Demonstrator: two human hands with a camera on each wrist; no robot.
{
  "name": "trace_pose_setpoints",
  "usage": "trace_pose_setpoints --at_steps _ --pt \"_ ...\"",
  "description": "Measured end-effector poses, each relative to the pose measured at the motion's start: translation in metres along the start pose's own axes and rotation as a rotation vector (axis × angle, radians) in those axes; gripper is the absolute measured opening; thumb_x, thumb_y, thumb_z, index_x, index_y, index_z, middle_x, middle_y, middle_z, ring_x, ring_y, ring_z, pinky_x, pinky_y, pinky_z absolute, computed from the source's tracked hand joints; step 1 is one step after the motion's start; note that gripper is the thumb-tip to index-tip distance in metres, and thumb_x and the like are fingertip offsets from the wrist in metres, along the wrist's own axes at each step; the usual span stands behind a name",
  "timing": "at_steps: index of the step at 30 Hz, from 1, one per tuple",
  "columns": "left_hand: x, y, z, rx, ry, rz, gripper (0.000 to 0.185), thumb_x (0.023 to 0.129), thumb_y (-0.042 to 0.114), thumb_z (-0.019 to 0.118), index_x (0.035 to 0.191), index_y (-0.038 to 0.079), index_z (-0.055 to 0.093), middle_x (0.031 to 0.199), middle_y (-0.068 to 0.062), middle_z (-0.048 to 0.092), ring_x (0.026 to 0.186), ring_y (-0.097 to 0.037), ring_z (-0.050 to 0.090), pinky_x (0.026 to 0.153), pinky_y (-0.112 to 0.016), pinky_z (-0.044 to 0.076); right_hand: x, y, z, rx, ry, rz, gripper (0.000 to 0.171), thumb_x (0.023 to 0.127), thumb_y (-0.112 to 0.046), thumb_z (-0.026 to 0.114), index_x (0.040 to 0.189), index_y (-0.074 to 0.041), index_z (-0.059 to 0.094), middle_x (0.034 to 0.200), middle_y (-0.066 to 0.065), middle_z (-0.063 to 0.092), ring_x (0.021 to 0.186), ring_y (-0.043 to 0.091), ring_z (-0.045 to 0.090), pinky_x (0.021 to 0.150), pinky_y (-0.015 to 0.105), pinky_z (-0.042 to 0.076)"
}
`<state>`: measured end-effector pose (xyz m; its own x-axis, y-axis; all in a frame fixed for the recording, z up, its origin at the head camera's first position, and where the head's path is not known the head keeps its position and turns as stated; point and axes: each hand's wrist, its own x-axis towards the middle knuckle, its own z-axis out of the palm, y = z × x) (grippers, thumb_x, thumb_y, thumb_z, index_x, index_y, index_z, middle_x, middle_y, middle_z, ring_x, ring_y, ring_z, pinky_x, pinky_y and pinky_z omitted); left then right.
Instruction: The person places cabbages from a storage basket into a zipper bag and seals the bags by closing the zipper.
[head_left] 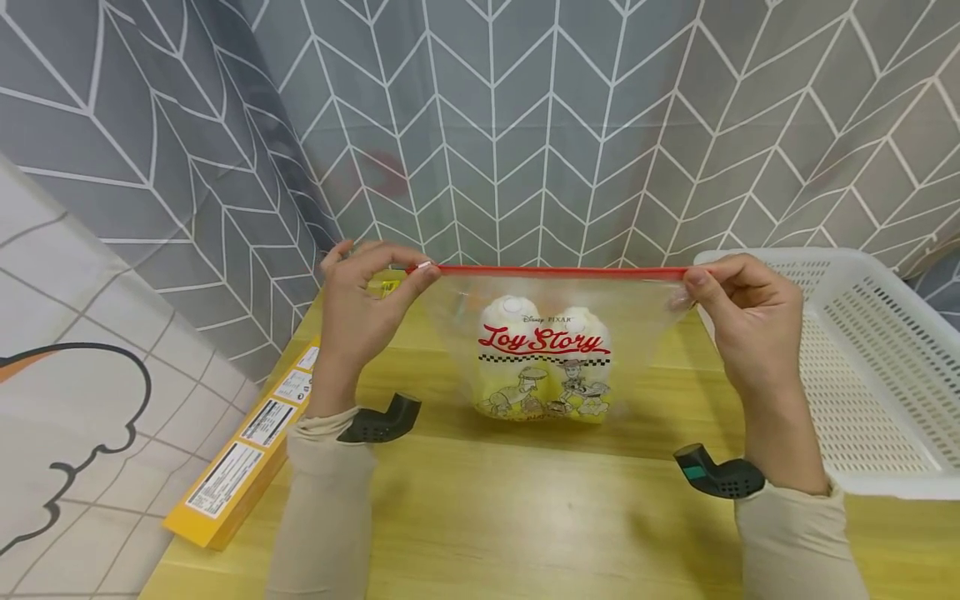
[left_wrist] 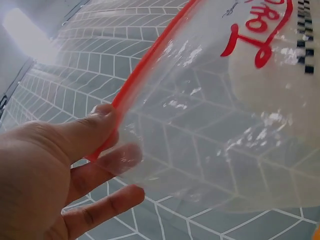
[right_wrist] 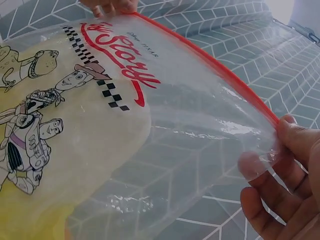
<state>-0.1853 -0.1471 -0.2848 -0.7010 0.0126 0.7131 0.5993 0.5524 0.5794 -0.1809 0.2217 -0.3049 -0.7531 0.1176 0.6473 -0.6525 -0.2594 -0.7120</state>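
Observation:
A clear zip bag [head_left: 555, 317] with a red seal strip [head_left: 558, 271] hangs above the yellow table [head_left: 525, 517], stretched level between both hands. It carries a Toy Story print [head_left: 543, 342] and holds pale round items. My left hand [head_left: 367, 304] pinches the bag's left top corner, thumb [left_wrist: 85, 132] on the red strip [left_wrist: 145, 65]. My right hand [head_left: 738, 312] pinches the right top corner between thumb [right_wrist: 300, 137] and fingers behind the plastic [right_wrist: 190, 130].
A white perforated basket [head_left: 870, 367] stands at the right edge of the table. A long yellow box [head_left: 247, 450] with labels lies along the left edge. Grey chevron-patterned cloth [head_left: 525, 117] hangs behind.

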Motion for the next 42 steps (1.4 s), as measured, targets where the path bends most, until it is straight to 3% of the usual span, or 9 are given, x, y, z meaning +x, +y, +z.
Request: trace_pose_setpoints --at_steps 7,12,17,20,25,29,33,37,42 --pt "-0.002 -0.003 0.0 -0.424 -0.15 -0.084 0.008 0.093 0.004 0.072 0.095 -0.002 0.069 0.073 0.004 0.075 0.066 -0.01 0.072 0.071 -0.027 0.054 -0.003 -0.01 -0.007 -0.038 -0.165 0.111 0.006 0.094 0.013 0.06 0.091 0.015 0.064 0.071 0.008 0.071 0.058 0.018 0.069 0.07 0.024 0.057" --pt "-0.003 -0.011 -0.01 -0.63 -0.367 -0.2 0.004 0.098 0.004 0.065 0.098 0.0 0.067 0.07 0.002 0.074 0.056 -0.021 0.071 0.073 -0.031 0.06 -0.004 -0.014 -0.018 -0.021 -0.379 0.303 0.018 0.099 0.012 0.051 0.097 0.005 0.068 0.077 0.006 0.069 0.06 0.019 0.07 0.066 0.026 0.057" --pt "-0.003 -0.043 0.007 -0.486 -0.524 -0.48 0.01 0.1 0.017 0.066 0.103 0.007 0.068 0.069 0.005 0.073 0.057 -0.018 0.071 0.095 -0.037 0.052 -0.003 0.012 -0.02 -0.299 -0.354 0.57 0.011 0.101 -0.004 0.06 0.1 -0.002 0.07 0.082 -0.006 0.071 0.06 0.012 0.07 0.066 0.024 0.059" --pt "-0.009 -0.067 0.023 -0.372 -0.567 -0.608 0.017 0.1 0.019 0.067 0.108 0.005 0.068 0.077 0.005 0.075 0.063 -0.016 0.072 0.099 -0.043 0.05 -0.007 0.04 -0.017 -0.508 -0.363 0.612 0.016 0.101 -0.01 0.062 0.107 0.003 0.068 0.084 -0.008 0.072 0.066 0.009 0.07 0.07 0.025 0.06" --pt "-0.027 -0.104 0.045 -0.298 -0.62 -0.581 0.022 0.1 0.012 0.065 0.115 -0.003 0.065 0.089 -0.009 0.077 0.072 -0.021 0.075 0.096 -0.049 0.056 -0.017 0.077 -0.021 -0.713 -0.424 0.564 0.023 0.101 -0.013 0.062 0.114 0.005 0.068 0.094 0.013 0.075 0.079 0.009 0.069 0.076 0.027 0.057" --pt "-0.046 -0.129 0.06 -0.366 -0.589 -0.59 0.021 0.101 0.011 0.063 0.115 -0.004 0.064 0.092 -0.005 0.077 0.079 -0.013 0.074 0.089 -0.041 0.06 -0.027 0.096 -0.029 -0.614 -0.388 0.621 0.025 0.102 -0.013 0.061 0.115 0.008 0.066 0.096 0.005 0.074 0.084 0.007 0.067 0.079 0.026 0.058" --pt "-0.062 -0.145 0.068 -0.503 -0.527 -0.64 0.019 0.101 0.01 0.062 0.112 -0.005 0.064 0.093 0.005 0.076 0.084 -0.007 0.072 0.086 -0.03 0.06 -0.04 0.112 -0.041 -0.322 -0.303 0.739 0.018 0.103 -0.013 0.06 0.11 0.003 0.067 0.091 -0.008 0.072 0.083 0.006 0.069 0.08 0.026 0.06" --pt "-0.073 -0.149 0.067 -0.573 -0.503 -0.638 0.018 0.102 0.01 0.06 0.11 -0.005 0.064 0.091 0.011 0.075 0.087 -0.003 0.07 0.085 -0.021 0.058 -0.053 0.122 -0.049 -0.126 -0.284 0.784 0.01 0.103 -0.011 0.059 0.102 -0.007 0.068 0.088 -0.003 0.075 0.08 0.011 0.071 0.076 0.027 0.061" --pt "-0.087 -0.149 0.059 -0.622 -0.634 -0.625 0.017 0.105 0.01 0.054 0.109 -0.003 0.064 0.092 0.013 0.072 0.091 -0.001 0.067 0.088 -0.018 0.055 -0.072 0.123 -0.051 -0.105 -0.352 0.792 0.01 0.103 -0.013 0.058 0.103 -0.005 0.065 0.087 0.0 0.074 0.078 0.011 0.071 0.074 0.027 0.062"
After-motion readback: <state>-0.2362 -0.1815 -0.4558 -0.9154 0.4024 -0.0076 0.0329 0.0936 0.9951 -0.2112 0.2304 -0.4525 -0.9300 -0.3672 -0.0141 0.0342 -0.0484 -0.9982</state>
